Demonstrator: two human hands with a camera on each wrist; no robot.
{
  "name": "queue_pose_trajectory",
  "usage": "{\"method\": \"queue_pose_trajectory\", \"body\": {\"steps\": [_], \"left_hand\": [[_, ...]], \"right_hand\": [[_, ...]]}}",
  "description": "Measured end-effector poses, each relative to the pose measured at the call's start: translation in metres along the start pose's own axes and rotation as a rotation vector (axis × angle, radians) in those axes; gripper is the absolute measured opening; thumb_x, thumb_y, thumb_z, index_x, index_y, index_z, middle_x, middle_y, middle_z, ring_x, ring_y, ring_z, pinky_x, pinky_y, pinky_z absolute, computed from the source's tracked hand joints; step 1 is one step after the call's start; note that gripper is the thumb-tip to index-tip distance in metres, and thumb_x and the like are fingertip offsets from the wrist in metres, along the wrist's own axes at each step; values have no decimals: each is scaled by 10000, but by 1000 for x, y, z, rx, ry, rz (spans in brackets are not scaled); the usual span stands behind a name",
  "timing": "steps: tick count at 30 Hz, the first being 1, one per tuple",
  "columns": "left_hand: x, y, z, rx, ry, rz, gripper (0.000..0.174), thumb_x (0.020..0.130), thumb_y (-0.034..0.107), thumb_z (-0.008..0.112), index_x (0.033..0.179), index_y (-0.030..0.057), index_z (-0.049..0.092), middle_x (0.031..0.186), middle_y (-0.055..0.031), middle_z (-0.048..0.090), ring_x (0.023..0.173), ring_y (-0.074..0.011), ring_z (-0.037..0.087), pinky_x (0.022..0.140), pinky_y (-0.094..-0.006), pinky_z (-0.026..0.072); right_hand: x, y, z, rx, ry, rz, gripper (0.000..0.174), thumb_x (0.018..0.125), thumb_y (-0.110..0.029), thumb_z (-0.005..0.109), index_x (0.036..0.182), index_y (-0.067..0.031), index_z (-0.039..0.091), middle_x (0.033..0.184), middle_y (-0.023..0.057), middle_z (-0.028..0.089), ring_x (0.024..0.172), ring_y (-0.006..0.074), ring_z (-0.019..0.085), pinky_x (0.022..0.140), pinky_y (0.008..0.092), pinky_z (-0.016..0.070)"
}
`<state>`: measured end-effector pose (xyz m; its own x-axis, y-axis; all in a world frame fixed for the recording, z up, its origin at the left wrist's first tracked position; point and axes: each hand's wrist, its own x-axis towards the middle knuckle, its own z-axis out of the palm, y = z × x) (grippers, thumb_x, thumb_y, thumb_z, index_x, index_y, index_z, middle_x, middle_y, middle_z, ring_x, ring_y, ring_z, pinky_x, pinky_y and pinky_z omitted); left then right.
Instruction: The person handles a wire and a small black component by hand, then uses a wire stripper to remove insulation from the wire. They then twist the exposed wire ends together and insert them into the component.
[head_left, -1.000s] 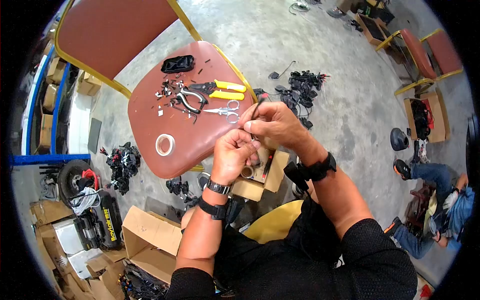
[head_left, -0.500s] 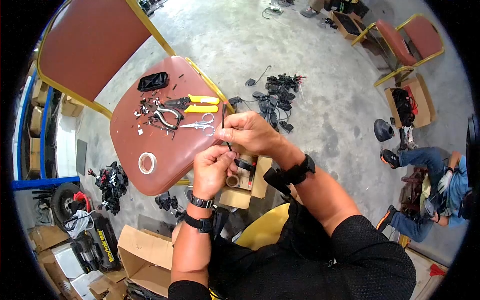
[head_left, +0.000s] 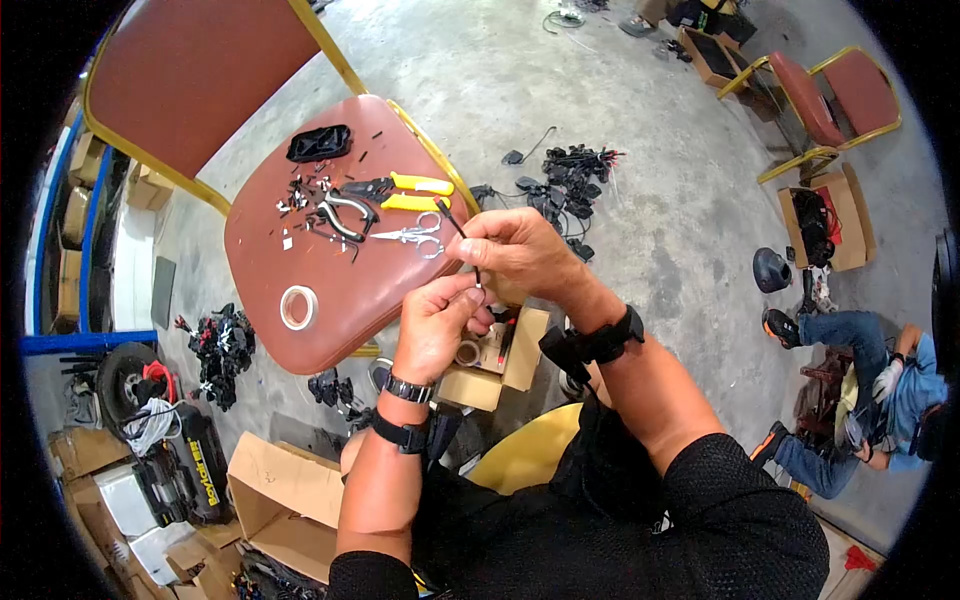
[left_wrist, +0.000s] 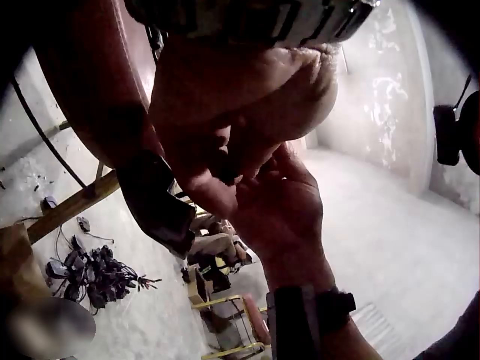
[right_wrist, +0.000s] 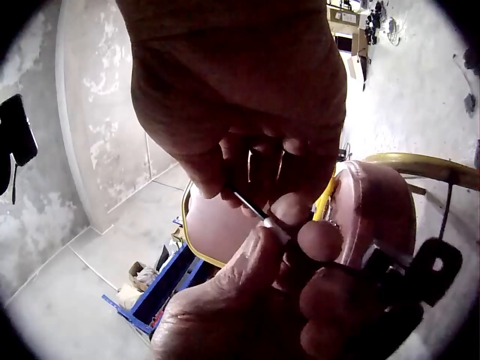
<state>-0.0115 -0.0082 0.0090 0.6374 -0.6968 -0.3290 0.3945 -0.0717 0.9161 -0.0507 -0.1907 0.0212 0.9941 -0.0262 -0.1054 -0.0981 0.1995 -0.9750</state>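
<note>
A thin black cable [head_left: 455, 222] with a red tip runs between my two hands, over the front edge of the chair seat. My right hand [head_left: 522, 252] pinches it between thumb and fingers partway along. Just below, my left hand [head_left: 436, 322] pinches the cable at a small white band [right_wrist: 276, 228]. A black plastic part [right_wrist: 436, 271] shows beside the left fingers in the right wrist view. Closest to the hands on the seat lie silver scissors [head_left: 415, 236], yellow-handled pliers [head_left: 418, 192] and black-and-grey pliers [head_left: 345, 218].
The brown chair seat [head_left: 262, 245] also bears a tape roll [head_left: 298, 308], a black pouch [head_left: 319, 144] and small black scraps. Under my hands stands an opened cardboard box [head_left: 522, 362]. Bundles of black cabled parts [head_left: 575, 180] lie on the floor. Another person [head_left: 905, 385] sits at the right.
The hands have moved slightly apart, so that more of the cable shows between and above them, its red tip now in sight. The head view has shifted.
</note>
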Motion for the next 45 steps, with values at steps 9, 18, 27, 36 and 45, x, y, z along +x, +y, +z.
{"method": "queue_pose_trajectory", "body": {"steps": [9,18,27,36,45], "left_hand": [[1,-1,2,38,97,-29,40,910,-26,631,931,-4,657,782,-49,676,634,-110,619,555,-246,494],[4,-7,0,18,-2,29,183,941,-10,595,1110,-43,655,928,-69,702,753,-124,643,667,-263,540],[3,-4,-5,-118,-36,69,153,963,45,581,1067,-32,663,949,-118,707,745,-172,660,636,-271,546],[2,4,-25,-311,50,402,140,922,3,634,1050,-47,659,1045,-72,642,642,-160,604,532,-266,480],[2,2,-27,-305,124,323,173,928,-36,612,1093,-54,662,991,-75,660,640,-128,597,540,-244,484]], "right_hand": [[5,7,5,-30,59,-194,190,931,-163,688,895,24,694,751,-40,620,702,26,519,588,216,443],[5,5,0,-25,54,-186,209,932,-181,691,933,28,696,775,-30,633,711,34,533,599,222,463],[3,4,-2,146,-36,-93,226,959,-145,650,1070,51,643,855,15,657,719,65,581,618,232,495],[4,6,13,-194,-182,-205,431,844,-30,678,1249,36,547,1046,66,643,981,141,603,880,290,486],[2,2,18,-344,-50,-209,196,811,-13,675,1000,29,641,901,69,691,837,137,653,783,286,524]]}}
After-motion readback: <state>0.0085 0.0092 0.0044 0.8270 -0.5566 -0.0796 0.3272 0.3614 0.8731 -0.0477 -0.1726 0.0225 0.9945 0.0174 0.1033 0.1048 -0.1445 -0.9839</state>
